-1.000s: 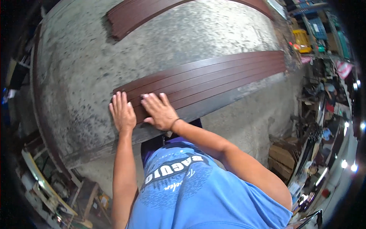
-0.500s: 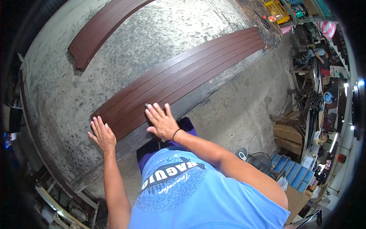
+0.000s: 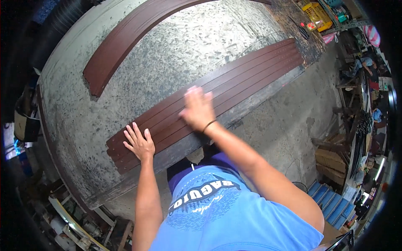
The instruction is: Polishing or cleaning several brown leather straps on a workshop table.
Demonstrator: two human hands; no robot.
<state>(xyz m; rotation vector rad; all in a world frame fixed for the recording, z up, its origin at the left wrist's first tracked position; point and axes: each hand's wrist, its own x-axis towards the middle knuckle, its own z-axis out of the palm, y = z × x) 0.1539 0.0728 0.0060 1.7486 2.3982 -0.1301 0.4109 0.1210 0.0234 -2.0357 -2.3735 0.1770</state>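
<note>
Several long dark-brown grooved strips (image 3: 251, 71) lie side by side in a row along the near edge of the worktable (image 3: 79, 142). Small holes show at their ends. My left hand (image 3: 141, 145) rests flat with fingers spread on the strips, near their left end. Farther right, my right hand (image 3: 198, 111) is over the middle of the row, blurred by motion, its fingers stretched out and the thumb apart. Nothing shows in either hand. Whether the right palm touches the strips I cannot tell.
A second stack of brown strips (image 3: 121, 42) lies across the far part of the table. At the far right corner are dark scissors (image 3: 303, 31) and a yellow basket (image 3: 317, 16). Cardboard (image 3: 331, 163) and blue trays (image 3: 333, 203) stand on the right, beyond the floor.
My left hand has moved from the strips' left end onto their surface. My right hand has moved up and right, from the near edge to over the middle. The view has shifted slightly.
</note>
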